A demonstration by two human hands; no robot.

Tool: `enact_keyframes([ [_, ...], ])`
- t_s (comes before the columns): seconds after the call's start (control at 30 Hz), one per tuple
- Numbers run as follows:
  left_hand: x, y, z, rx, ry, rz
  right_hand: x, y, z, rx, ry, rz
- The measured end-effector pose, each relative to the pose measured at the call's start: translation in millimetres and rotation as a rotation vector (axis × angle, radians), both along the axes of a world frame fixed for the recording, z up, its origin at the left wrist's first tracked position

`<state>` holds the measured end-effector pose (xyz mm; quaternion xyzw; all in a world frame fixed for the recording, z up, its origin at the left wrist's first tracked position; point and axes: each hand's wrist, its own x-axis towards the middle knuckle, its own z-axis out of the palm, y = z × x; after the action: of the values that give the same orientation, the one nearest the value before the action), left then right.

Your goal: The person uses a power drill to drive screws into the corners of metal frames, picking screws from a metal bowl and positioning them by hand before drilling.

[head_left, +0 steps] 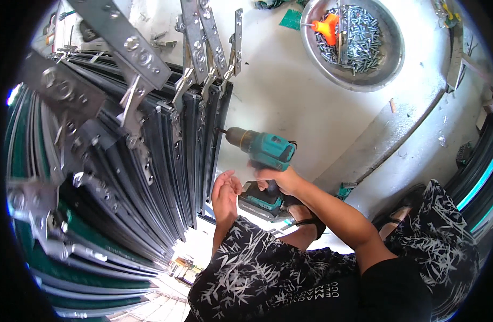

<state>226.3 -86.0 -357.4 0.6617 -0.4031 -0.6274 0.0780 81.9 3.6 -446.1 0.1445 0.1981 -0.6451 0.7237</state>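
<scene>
My right hand (269, 175) grips the handle of a teal and black cordless drill (268, 149). The drill lies sideways, its bit (220, 130) pointing left and meeting the edge of the nearest black metal frame profile (218, 115). Below the chuck, beside the same row of profiles, my left hand (225, 192) is raised with loosely curled, slightly parted fingers. Nothing shows in it, though part of the palm is hidden. Metal hinge arms (206, 80) with rivets and holes stick out from the upper ends of the profiles.
A round steel bowl (388, 72) full of small screws stands at the top right, holding an orange-handled tool (325, 29). Beside it lies a green piece (291, 20). More dark profiles (485, 166) stand at the far right. My sandalled feet (306, 217) are below the drill.
</scene>
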Motion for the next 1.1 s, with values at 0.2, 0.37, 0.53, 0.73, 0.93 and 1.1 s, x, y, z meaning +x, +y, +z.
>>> enact_keyframes([
  [0.2,-50,-20,8,-0.015,0.151,-0.026,-17,18,15,0.072,0.007,0.014],
  [0.37,-68,-34,8,-0.046,0.246,-0.037,-32,64,32,0.097,0.066,0.048],
  [0.53,-86,-35,13,-0.067,0.199,-0.225,-63,88,49,0.017,0.268,0.111],
  [0.73,-87,-48,25,-0.072,0.189,-0.360,-79,96,64,0.031,0.364,0.164],
  [0.93,-75,-57,28,-0.143,0.219,-0.413,-76,94,71,-0.002,0.376,0.192],
  [1.1,-70,-55,38,-0.143,0.216,-0.398,-68,90,75,-0.052,0.387,0.210],
])
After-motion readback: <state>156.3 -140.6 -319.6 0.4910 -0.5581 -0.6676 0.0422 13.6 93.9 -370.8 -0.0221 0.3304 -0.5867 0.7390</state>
